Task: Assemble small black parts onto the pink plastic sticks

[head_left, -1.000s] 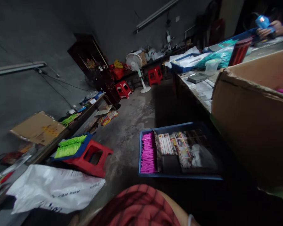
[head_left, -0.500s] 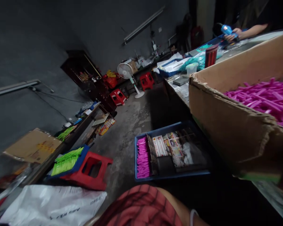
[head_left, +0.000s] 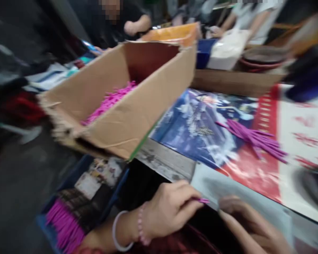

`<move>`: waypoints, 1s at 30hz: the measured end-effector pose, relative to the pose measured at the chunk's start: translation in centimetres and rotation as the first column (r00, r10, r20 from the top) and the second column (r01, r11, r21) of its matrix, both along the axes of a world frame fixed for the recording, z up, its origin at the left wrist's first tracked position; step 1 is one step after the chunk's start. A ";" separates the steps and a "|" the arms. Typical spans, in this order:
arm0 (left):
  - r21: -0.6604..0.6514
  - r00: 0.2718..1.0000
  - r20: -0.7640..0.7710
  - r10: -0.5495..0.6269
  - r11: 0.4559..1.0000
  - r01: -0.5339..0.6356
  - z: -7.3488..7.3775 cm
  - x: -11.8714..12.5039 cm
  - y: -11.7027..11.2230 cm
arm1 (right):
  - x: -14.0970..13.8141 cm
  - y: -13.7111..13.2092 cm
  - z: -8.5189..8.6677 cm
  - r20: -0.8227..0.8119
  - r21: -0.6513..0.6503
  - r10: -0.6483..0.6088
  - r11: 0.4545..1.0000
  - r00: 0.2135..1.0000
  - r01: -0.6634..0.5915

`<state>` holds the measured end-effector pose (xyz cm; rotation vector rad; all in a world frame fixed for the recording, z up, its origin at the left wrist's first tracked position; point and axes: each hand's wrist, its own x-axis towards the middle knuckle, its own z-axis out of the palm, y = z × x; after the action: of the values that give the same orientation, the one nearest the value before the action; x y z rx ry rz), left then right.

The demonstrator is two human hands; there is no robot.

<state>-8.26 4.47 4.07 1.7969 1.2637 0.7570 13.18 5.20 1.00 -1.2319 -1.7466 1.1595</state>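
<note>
My left hand [head_left: 172, 210], with a white bangle and a bead bracelet on the wrist, hovers at the near edge of the table [head_left: 164, 162]. Its thumb and fingers pinch a thin pink stick [head_left: 203, 201]. My right hand [head_left: 242, 218] is just to its right, low over the table edge, and too smeared to read its fingers. A loose pile of purple sticks [head_left: 254, 139] lies on a blue and red poster [head_left: 201, 127] farther out. A tilted cardboard box [head_left: 127, 116] with pink sticks [head_left: 108, 102] inside stands at the table's left.
On the floor at lower left is a blue tray [head_left: 113, 190] with pink sticks [head_left: 63, 225] and printed cards. Other people sit across the table, their hands near a white bag [head_left: 228, 49] and a round basin [head_left: 265, 56].
The view has swung from the floor and the room to the tabletop. Both my hands have come into view at the table edge, the left one pinching a pink stick.
</note>
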 end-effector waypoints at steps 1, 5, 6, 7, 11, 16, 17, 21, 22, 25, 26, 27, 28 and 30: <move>0.045 1.000 -0.019 -0.020 0.999 0.021 -0.1 -0.1 0.2 | 0.5 -0.1 0.4 -0.015 -0.021 0.031 0.999 0.999 -0.031; 0.102 0.980 -0.174 -0.096 0.988 0.115 0.0 0.0 -0.3 | 0.5 0.0 0.9 -0.102 -0.028 0.043 0.999 0.994 -0.046; 0.121 0.970 -0.220 -0.103 0.984 0.132 0.1 0.2 -0.5 | 0.4 0.0 0.9 -0.109 -0.031 0.043 0.998 0.993 -0.047; 0.138 0.958 -0.264 -0.109 0.979 0.150 0.2 0.4 -0.6 | 0.4 -0.1 0.9 -0.116 -0.033 0.045 0.998 0.992 -0.050; 0.201 0.914 -0.385 -0.128 0.955 0.218 0.6 1.2 -0.5 | 0.5 -0.1 1.1 -0.133 -0.028 0.074 0.997 0.988 -0.078; 0.263 0.882 -0.453 -0.132 0.925 0.273 0.8 1.7 -0.2 | 0.4 0.1 1.3 -0.094 0.022 0.113 0.993 0.989 -0.112; 0.274 0.873 -0.468 -0.133 0.918 0.287 0.9 1.8 -0.1 | 0.3 0.1 1.3 -0.078 0.047 0.118 0.992 0.990 -0.115; 0.330 0.851 -0.508 -0.135 0.881 0.338 0.7 2.0 0.0 | 0.3 -0.1 0.9 -0.045 0.137 0.167 0.978 0.985 -0.159; 0.341 0.849 -0.511 -0.134 0.875 0.344 0.7 2.0 0.1 | 0.4 -0.2 0.8 -0.042 0.143 0.187 0.973 0.981 -0.179; 0.346 0.859 -0.493 -0.140 0.874 0.341 0.7 2.0 0.1 | 0.7 -0.2 0.5 -0.028 0.114 0.213 0.971 0.977 -0.208; 0.345 0.865 -0.480 -0.145 0.876 0.338 0.7 2.0 0.2 | 0.9 -0.1 0.4 -0.019 0.091 0.207 0.975 0.978 -0.204; 0.343 0.871 -0.468 -0.149 0.878 0.334 0.8 1.9 0.2 | 1.1 -0.1 0.4 -0.009 0.065 0.200 0.978 0.980 -0.199; 0.344 0.877 -0.458 -0.148 0.880 0.328 0.9 1.9 0.2 | 1.3 -0.1 0.3 -0.006 0.039 0.196 0.980 0.981 -0.196; 0.351 0.883 -0.447 -0.144 0.879 0.321 1.0 1.8 0.3 | 1.6 0.0 0.2 -0.017 -0.007 0.200 0.980 0.980 -0.200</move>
<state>-6.43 4.77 5.05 2.5159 1.1567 0.5501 14.77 5.17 1.25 -1.0670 -1.8888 1.2889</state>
